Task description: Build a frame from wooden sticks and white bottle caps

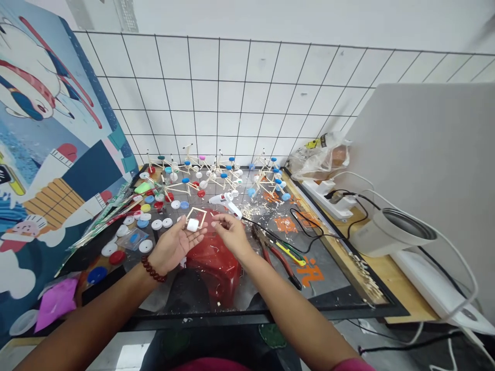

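Note:
My left hand point(176, 246), with a dark red bead bracelet at its wrist, holds a small frame of pale wooden sticks point(202, 218) with a white cap-like piece point(192, 224) at its lower corner. Just to the right, the fingertips of my right hand point(229, 233) pinch a small stick piece point(212, 217). Both hands are above a shiny red surface point(211, 257). A white glue gun point(228, 204) lies right behind them on the dark table.
Stick figures with coloured caps point(224, 176) stand at the back. Loose caps point(146, 246) lie left. Pliers point(284, 260), a yellow cutter point(290, 253) and black cable lie right, near a power strip point(328, 201) and a tilted white cylinder point(390, 232).

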Demonstrator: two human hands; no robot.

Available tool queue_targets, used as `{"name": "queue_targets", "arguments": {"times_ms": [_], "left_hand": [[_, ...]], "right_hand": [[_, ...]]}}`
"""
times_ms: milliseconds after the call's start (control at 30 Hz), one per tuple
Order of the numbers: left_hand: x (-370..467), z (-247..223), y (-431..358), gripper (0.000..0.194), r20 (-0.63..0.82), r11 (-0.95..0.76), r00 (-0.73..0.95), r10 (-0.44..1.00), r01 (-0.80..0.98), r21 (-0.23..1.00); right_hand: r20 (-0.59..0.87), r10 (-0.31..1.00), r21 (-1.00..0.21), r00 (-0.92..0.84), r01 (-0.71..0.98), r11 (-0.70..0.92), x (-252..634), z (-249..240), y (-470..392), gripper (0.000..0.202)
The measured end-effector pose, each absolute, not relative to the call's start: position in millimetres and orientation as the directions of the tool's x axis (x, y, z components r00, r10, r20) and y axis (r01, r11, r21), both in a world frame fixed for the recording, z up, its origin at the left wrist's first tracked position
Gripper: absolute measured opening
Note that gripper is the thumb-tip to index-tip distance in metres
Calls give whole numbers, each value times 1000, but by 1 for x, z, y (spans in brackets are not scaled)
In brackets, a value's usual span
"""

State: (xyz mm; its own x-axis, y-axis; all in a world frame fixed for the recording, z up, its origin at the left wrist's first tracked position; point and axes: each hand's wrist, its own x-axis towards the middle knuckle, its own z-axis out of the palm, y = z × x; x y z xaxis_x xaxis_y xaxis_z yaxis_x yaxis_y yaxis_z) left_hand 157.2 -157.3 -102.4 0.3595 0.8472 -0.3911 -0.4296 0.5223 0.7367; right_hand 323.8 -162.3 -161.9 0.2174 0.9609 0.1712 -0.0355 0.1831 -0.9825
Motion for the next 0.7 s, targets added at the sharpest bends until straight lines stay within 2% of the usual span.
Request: {"name": "queue_targets", "arguments": {"times_ms": [200, 300, 433, 567, 700], "left_hand": [[173, -100, -161, 26, -423, 462, 204, 883, -542, 702], [173, -103, -158, 23, -350, 381, 166, 922, -554, 740], [167, -108, -152, 17, -291, 301, 110, 950, -555, 775], [162, -114, -149, 14, -320, 325, 111, 941, -564, 759], [164, -119, -153, 13, -330, 366, 168, 929, -554, 747]], "right_hand": [[195, 933, -977, 301, -21, 212, 329, -152, -163, 23], [183, 925, -978, 335, -36, 206, 334, -150, -163, 23], [158, 949, -982, 273, -59, 180, 333, -150, -164, 22], [92, 982, -991, 165, -76, 106, 320, -151, -168, 28], [56, 990, -993, 131, -93, 69, 309, -152, -173, 38]]}}
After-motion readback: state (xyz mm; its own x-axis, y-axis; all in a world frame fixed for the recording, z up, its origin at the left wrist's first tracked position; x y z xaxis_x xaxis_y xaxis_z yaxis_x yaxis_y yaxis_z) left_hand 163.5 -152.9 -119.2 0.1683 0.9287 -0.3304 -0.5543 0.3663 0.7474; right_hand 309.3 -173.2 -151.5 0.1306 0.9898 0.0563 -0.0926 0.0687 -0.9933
